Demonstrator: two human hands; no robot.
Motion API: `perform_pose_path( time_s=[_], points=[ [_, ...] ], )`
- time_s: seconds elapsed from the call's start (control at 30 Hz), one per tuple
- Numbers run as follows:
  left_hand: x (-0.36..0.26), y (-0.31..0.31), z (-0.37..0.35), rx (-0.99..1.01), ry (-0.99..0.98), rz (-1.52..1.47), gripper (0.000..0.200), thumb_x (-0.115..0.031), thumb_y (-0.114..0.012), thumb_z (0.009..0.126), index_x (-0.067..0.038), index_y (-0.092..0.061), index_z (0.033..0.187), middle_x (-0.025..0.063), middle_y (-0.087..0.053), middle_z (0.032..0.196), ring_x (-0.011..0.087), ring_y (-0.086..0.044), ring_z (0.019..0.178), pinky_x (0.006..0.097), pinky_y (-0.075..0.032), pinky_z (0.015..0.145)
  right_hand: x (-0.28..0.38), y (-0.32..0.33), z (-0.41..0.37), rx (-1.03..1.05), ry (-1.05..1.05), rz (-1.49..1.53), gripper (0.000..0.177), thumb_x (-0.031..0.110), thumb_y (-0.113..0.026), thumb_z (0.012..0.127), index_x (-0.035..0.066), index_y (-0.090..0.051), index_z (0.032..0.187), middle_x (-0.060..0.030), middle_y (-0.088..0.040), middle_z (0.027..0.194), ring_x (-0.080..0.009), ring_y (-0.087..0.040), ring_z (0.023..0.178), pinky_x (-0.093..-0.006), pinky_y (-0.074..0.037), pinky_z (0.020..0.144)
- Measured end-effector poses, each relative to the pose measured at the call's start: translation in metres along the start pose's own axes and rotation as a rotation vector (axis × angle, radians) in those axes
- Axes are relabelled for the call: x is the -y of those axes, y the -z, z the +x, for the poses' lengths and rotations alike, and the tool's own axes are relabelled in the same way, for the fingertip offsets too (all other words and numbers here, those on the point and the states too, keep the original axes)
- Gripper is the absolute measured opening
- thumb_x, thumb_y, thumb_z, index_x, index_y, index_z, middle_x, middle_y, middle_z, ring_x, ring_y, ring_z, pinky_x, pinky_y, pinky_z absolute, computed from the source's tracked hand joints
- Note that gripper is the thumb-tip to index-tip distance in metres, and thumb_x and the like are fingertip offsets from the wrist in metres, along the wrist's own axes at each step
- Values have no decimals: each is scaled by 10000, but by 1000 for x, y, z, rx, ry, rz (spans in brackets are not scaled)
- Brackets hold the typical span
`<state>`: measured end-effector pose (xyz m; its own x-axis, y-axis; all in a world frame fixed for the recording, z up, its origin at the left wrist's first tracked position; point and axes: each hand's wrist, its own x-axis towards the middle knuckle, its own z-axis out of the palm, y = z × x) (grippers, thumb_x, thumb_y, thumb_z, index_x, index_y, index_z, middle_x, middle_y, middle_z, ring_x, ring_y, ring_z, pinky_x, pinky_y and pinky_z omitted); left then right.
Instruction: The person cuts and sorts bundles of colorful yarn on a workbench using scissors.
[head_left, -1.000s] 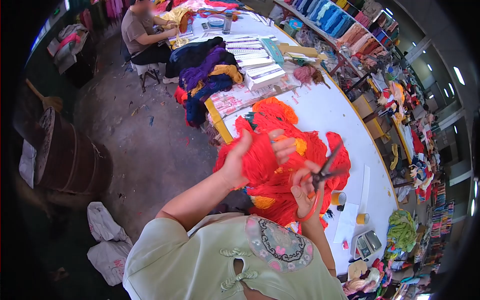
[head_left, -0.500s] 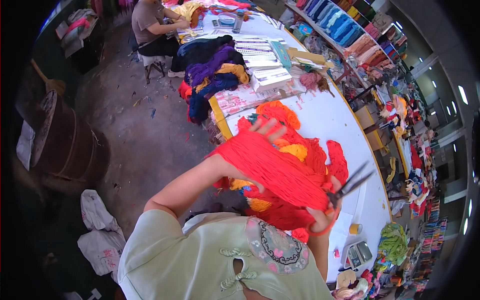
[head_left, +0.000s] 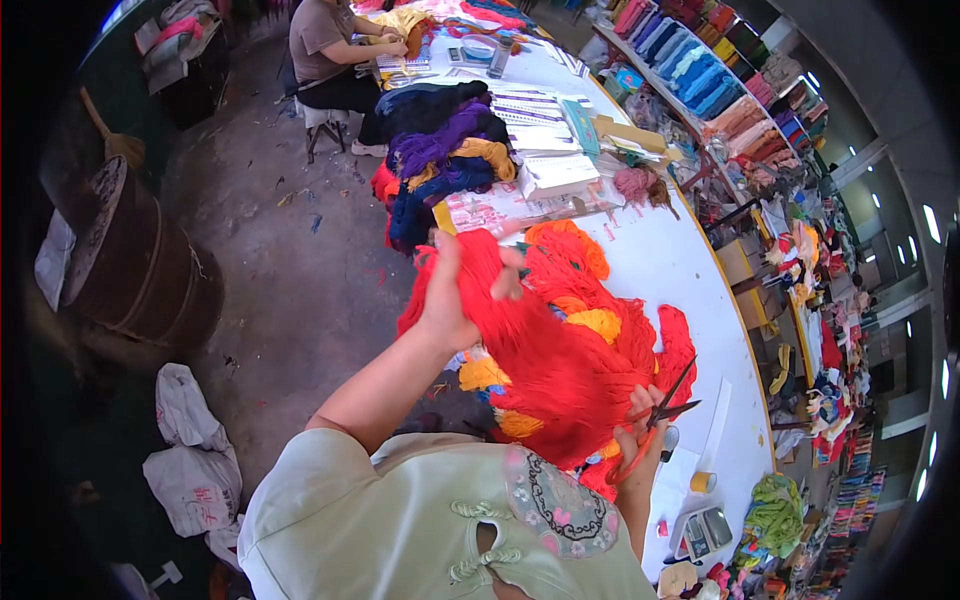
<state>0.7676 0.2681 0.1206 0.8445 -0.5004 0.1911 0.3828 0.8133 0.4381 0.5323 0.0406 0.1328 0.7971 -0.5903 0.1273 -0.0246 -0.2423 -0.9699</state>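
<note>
My left hand is closed around one end of a loose hank of red yarn, thumb up and fingers curled over the strands. The yarn sags down and right, its middle smeared by motion. My right hand grips scissors with reddish handles, their dark blades spread and pointing up and right. The red yarn's lower end reaches close to this hand. Beneath it lies a pile of red hanks with yellow yarn and orange yarn on the white table.
Dark and purple yarn hangs over the table's left edge, beside stacked printed strips. A person sits at the far end. A small scale and tape roll lie near right. A rusty barrel stands left.
The red hank was stretched taut between my hands and now hangs slacker and bunched. My left hand has turned and closed round its end. The scissors have tilted more upright, blades wider apart.
</note>
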Motion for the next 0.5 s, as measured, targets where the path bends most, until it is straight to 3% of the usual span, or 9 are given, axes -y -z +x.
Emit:
perform_pose_path(
  time_s=[0.03, 0.07, 0.1, 0.17, 0.2, 0.3, 0.4, 0.5],
  points=[
    [9, -4, -6, 17, -33, 207, 975, -820, -371, 825, 8, -464, 1330, 54, -550, 896, 138, -495, 721, 320, -426, 722, 1, -2, 0, 23, 10, -61, 674, 66, -662, 754, 18, -410, 1378, -113, -534, 1227, -164, -516, 1107, -310, -401, 1000],
    [12, -18, -11, 27, -69, 413, 923, -799, -396, 840, 7, -520, 1271, -1, -506, 693, 99, -441, 600, 298, -403, 634, 8, -6, 0, 62, 95, -46, 582, 265, -726, 859, 26, -490, 1334, -82, -592, 1073, -139, -557, 939, -281, -457, 846],
    [17, -17, -15, 135, -73, 562, 978, -842, -344, 819, 5, -520, 1275, 0, -504, 666, 77, -421, 552, 267, -390, 585, 19, -9, -2, 196, 47, -13, 601, 332, -711, 867, 11, -495, 1326, -67, -598, 998, -117, -553, 853, -263, -449, 771],
    [24, -28, -22, 240, -24, 580, 1073, -903, -264, 765, 1, -521, 1284, -15, -475, 639, 62, -396, 525, 232, -352, 524, 48, -18, -6, 461, -41, 57, 672, 466, -680, 882, -20, -504, 1311, -35, -609, 848, -75, -546, 682, -225, -433, 621],
    [27, -30, -24, 262, 6, 562, 1111, -923, -243, 736, -1, -519, 1291, -19, -472, 639, 58, -392, 521, 225, -341, 515, 60, -30, -7, 519, -42, 43, 735, 579, -653, 863, -23, -558, 1274, 2, -562, 694, -60, -479, 528, -213, -373, 497],
    [30, -36, -27, 311, 72, 561, 1221, -980, -203, 640, -7, -517, 1307, -33, -464, 640, 47, -385, 515, 209, -313, 493, 68, -46, -3, 717, -110, 6, 719, 574, -663, 858, -6, -572, 1273, 3, -550, 699, -57, -473, 534, -209, -368, 495],
    [28, -37, -29, 319, 142, 637, 1330, -1032, -239, 510, -16, -526, 1318, -51, -464, 670, 34, -397, 552, 204, -299, 509, 71, -54, 0, 763, -169, -6, 718, 578, -672, 850, 3, -579, 1270, 1, -548, 699, -57, -481, 542, -210, -363, 495],
    [26, -39, -31, 289, 142, 641, 1321, -1025, -281, 509, -20, -525, 1331, -52, -471, 713, 33, -428, 607, 196, -307, 543, 69, -55, 0, 776, -197, 7, 718, 575, -680, 844, 4, -580, 1268, 1, -547, 702, -58, -485, 545, -210, -364, 495]
  ],
)
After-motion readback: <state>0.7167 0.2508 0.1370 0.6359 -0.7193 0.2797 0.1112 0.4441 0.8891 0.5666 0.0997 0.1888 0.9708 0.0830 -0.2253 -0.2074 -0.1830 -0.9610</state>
